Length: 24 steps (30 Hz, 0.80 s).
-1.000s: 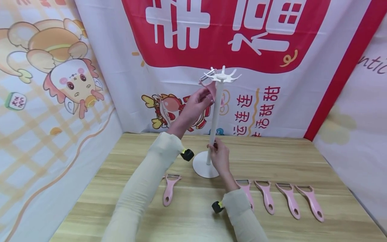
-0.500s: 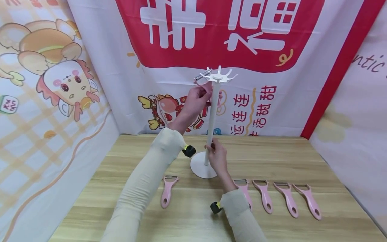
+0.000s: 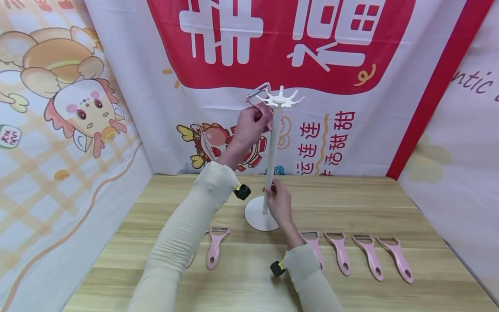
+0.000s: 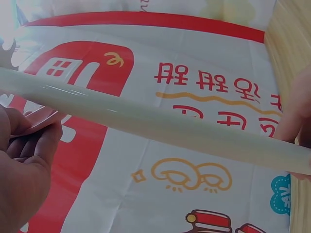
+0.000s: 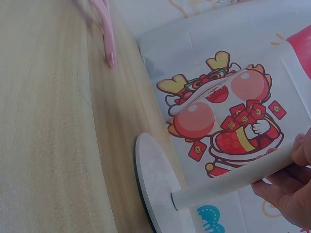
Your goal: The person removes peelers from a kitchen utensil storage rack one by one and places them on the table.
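My left hand (image 3: 249, 126) pinches the handle of a pink Y-shaped peeler (image 3: 267, 109) at the top of a white stand. The peeler's metal blade points up and left, overlapping the left prongs of the stand's hook ring (image 3: 279, 101) in the head view. In the left wrist view, my left thumb and fingers (image 4: 29, 170) hold the pink handle (image 4: 41, 119) beside the pole (image 4: 146, 121). Lower down, my right hand (image 3: 281, 204) grips the pole just above the round base (image 3: 255, 219). The right wrist view shows that hand (image 5: 294, 196) around the pole.
Several pink peelers lie in a row at right, including this one (image 3: 369, 258), one partly behind the right sleeve. To the left is another peeler (image 3: 214, 251), with a further one mostly hidden by the left sleeve. Printed cloth (image 3: 218, 104) hangs behind the wooden table (image 3: 331, 199).
My left hand has lifted the peeler slightly up and left against the hook ring, and its blade tilts more. My right hand keeps its grip low on the pole. The head view has shifted slightly.
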Motion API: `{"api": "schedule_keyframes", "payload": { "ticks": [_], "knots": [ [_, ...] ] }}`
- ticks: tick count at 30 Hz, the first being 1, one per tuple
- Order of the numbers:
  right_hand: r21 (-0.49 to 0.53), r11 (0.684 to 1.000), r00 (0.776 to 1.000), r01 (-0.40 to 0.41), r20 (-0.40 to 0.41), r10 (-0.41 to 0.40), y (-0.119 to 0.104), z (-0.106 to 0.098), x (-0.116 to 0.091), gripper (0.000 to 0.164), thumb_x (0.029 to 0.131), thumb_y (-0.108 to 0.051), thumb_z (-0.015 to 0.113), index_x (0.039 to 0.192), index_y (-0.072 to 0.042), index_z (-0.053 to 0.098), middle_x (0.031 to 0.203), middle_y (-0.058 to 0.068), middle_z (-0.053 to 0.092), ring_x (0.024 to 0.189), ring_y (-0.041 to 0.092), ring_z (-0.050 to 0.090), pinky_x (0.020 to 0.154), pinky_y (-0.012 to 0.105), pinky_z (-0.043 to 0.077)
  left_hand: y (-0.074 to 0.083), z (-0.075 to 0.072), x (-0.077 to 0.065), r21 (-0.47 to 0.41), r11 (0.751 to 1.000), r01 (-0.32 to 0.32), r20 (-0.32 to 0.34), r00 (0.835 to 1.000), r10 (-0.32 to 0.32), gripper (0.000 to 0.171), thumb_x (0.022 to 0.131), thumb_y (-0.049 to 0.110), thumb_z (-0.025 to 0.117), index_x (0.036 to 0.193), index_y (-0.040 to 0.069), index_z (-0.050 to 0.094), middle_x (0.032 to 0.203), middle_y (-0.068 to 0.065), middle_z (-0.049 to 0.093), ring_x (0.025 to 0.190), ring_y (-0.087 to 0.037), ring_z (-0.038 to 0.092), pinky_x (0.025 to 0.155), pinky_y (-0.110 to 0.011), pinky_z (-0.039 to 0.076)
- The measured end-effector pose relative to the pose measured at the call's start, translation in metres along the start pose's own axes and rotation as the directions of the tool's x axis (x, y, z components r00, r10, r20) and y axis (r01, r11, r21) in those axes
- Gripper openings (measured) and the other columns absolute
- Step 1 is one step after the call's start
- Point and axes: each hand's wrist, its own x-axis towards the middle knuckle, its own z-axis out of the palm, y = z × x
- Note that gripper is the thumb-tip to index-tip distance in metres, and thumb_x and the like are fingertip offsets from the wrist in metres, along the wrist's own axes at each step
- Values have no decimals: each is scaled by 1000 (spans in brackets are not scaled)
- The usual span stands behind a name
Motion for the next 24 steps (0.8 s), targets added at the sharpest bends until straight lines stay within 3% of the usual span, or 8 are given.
{"api": "schedule_keyframes", "payload": {
  "ticks": [12,19,24],
  "knots": [
    [15,1000,1000,0,1,0,-1,0,-2,19,90,-8,59,109,-10,59,95,7,67,95,22,65,87,40,52,-18,-4,14,16,1000,-21,-49,999,22,19,95,14,52,104,2,64,95,-13,67,85,-19,68,77,-28,55],
    [16,1000,1000,9,1,-9,-1,1,-2,19,90,-7,59,108,-7,60,95,9,68,96,25,65,86,40,53,-18,-13,11,-21,999,25,-70,997,-26,23,94,13,52,112,1,61,107,-14,67,89,-17,68,77,-27,55],
    [9,1000,1000,8,-6,-8,0,1,-1,18,89,-7,59,108,-7,60,94,8,68,96,25,65,86,40,53,-22,-21,7,-31,997,70,-71,995,-72,24,95,17,52,113,3,59,106,-12,68,92,-20,69,80,-29,55]
  ]
}}
